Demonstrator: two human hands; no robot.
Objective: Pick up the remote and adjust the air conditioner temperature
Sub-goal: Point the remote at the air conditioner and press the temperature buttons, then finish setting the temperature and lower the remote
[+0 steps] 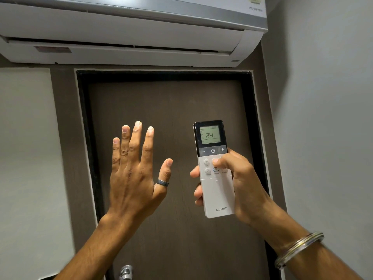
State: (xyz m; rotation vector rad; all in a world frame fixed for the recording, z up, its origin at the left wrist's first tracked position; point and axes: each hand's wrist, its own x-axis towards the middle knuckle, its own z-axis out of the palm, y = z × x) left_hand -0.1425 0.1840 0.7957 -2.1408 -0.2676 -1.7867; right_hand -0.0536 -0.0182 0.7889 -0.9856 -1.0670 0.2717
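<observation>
White remote [217,178] gripped upright in right hand [240,186], thumb on buttons, display reading 24. Left hand [135,172] spread flat, empty, below AC unit [129,29].

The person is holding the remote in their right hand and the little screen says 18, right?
Not quite. The right hand does hold the remote, but the head view shows its screen reading 24, not 18. The left hand is open and empty beside it.
</observation>
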